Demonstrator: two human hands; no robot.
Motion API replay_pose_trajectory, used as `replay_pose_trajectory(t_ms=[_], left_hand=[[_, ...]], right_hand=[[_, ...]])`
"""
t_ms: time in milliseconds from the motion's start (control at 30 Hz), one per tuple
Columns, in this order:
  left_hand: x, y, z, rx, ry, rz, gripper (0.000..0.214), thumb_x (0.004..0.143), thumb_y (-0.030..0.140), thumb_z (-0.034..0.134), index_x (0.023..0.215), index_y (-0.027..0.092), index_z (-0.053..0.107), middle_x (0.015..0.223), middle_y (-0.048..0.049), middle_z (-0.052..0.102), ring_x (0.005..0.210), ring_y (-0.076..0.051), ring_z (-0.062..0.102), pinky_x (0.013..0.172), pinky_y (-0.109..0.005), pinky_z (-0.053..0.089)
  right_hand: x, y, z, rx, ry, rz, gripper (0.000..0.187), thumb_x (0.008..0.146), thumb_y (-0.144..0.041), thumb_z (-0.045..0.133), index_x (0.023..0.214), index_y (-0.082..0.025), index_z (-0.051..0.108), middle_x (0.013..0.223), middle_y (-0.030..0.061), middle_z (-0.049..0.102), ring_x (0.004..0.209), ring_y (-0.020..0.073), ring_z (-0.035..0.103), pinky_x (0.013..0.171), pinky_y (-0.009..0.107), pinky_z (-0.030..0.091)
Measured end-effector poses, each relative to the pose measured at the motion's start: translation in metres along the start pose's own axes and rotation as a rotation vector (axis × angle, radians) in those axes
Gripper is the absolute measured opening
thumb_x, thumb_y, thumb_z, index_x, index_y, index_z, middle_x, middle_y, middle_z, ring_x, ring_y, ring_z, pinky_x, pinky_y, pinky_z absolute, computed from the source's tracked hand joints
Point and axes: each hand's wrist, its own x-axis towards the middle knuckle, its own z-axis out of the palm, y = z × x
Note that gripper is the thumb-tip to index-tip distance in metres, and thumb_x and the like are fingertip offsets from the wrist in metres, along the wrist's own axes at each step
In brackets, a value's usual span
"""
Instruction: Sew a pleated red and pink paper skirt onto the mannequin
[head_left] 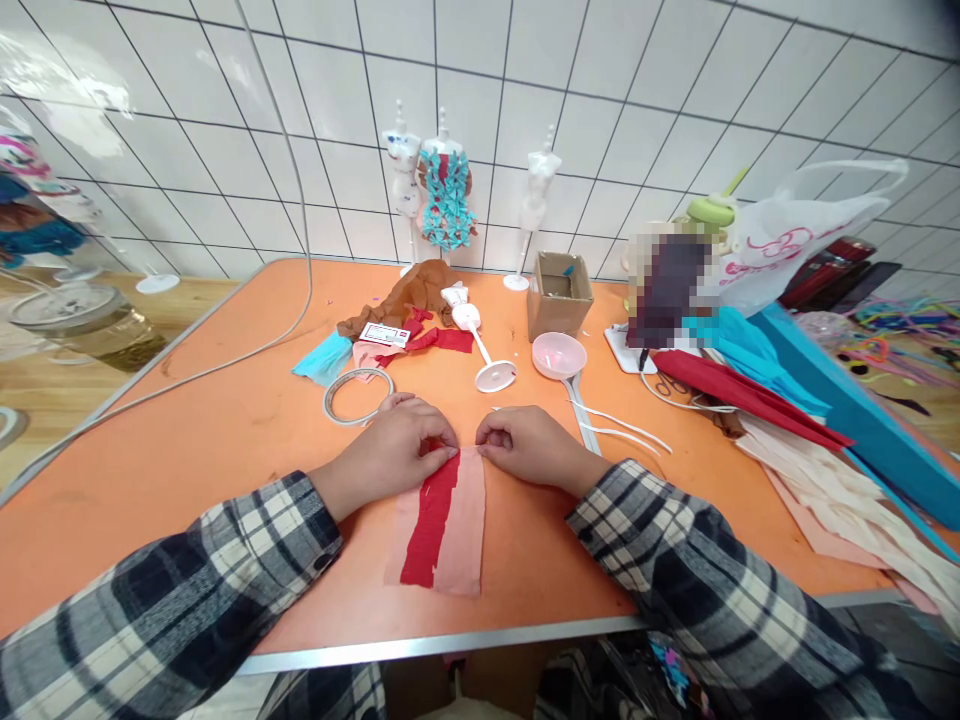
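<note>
A pink strip of crepe paper [463,540] lies on the orange table in front of me, with a ragged red strip [431,525] running lengthwise along it. My left hand [401,445] pinches the far edge of the pink paper between thumb and forefinger, close to the end of the red strip. On the far right corner, my right hand [529,445] pinches the same edge, its other fingers curled. The fingertips of both hands are a short gap apart. Just beyond my left hand lies a roll of tape [327,398].
A small white mannequin [481,345] lies on the table [315,570], near a pink bowl [559,356] and a cardboard box [556,318]. Mannequins stand along the tiled wall, one in blue ruffles [447,200]. Scissors [664,386] and folded crepe paper [750,395] lie right. A cable [300,210] crosses the left.
</note>
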Motion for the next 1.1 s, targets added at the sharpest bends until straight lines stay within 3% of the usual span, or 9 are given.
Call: replay_pose_trajectory(t_ms=[100, 267, 400, 567, 733, 1100], left_hand=[[-0.0010, 0.0019, -0.0012, 0.026, -0.012, -0.006, 0.011, 0.086, 0.025, 0.059, 0.083, 0.025, 0.070, 0.087, 0.0026, 0.074, 0.089, -0.019, 0.065, 0.104, -0.046, 0.027], [-0.0022, 0.0008, -0.0009, 0.036, -0.046, -0.025, 0.013, 0.087, 0.026, 0.057, 0.084, 0.025, 0.069, 0.089, 0.0024, 0.074, 0.089, -0.019, 0.065, 0.107, -0.047, 0.025], [-0.0021, -0.0004, -0.0009, 0.039, -0.079, -0.026, 0.016, 0.088, 0.028, 0.057, 0.098, 0.027, 0.070, 0.094, 0.0010, 0.075, 0.091, -0.019, 0.066, 0.109, -0.049, 0.025], [-0.0026, 0.0017, -0.0026, 0.035, -0.105, -0.021, 0.016, 0.089, 0.027, 0.055, 0.089, 0.026, 0.071, 0.090, 0.0012, 0.075, 0.088, -0.019, 0.067, 0.110, -0.051, 0.024], [-0.0039, 0.0018, -0.0038, 0.049, -0.098, -0.013, 0.016, 0.088, 0.026, 0.055, 0.090, 0.027, 0.071, 0.090, 0.0013, 0.075, 0.090, -0.019, 0.067, 0.111, -0.053, 0.023], [-0.0036, 0.0046, -0.0039, 0.116, -0.073, 0.019, 0.019, 0.090, 0.024, 0.053, 0.093, 0.028, 0.072, 0.090, 0.0009, 0.074, 0.090, -0.020, 0.066, 0.112, -0.053, 0.023]], right_hand=[[-0.0009, -0.0019, 0.0011, 0.011, 0.017, 0.053, 0.019, 0.083, -0.021, 0.065, 0.100, -0.019, 0.071, 0.073, -0.0025, 0.068, 0.067, 0.0113, 0.057, 0.060, 0.023, 0.034], [-0.0016, -0.0036, 0.0029, -0.057, 0.024, 0.020, 0.007, 0.083, -0.022, 0.066, 0.088, -0.022, 0.071, 0.075, -0.0031, 0.068, 0.069, 0.0111, 0.057, 0.059, 0.024, 0.030], [-0.0040, -0.0054, 0.0052, -0.114, 0.042, -0.032, 0.005, 0.084, -0.018, 0.064, 0.085, -0.021, 0.068, 0.079, -0.0025, 0.067, 0.073, 0.0114, 0.057, 0.061, 0.024, 0.031], [-0.0088, -0.0072, 0.0075, -0.155, 0.096, -0.071, 0.021, 0.086, -0.025, 0.065, 0.107, -0.020, 0.067, 0.093, 0.0007, 0.068, 0.083, 0.0143, 0.060, 0.068, 0.025, 0.035], [-0.0075, -0.0083, 0.0048, -0.078, 0.062, -0.006, 0.009, 0.089, -0.027, 0.065, 0.089, -0.020, 0.071, 0.086, 0.0002, 0.068, 0.079, 0.0130, 0.060, 0.066, 0.025, 0.036], [-0.0043, -0.0054, 0.0055, -0.063, 0.076, 0.008, 0.009, 0.084, -0.016, 0.065, 0.086, -0.020, 0.072, 0.081, -0.0010, 0.067, 0.072, 0.0109, 0.057, 0.063, 0.023, 0.033]])
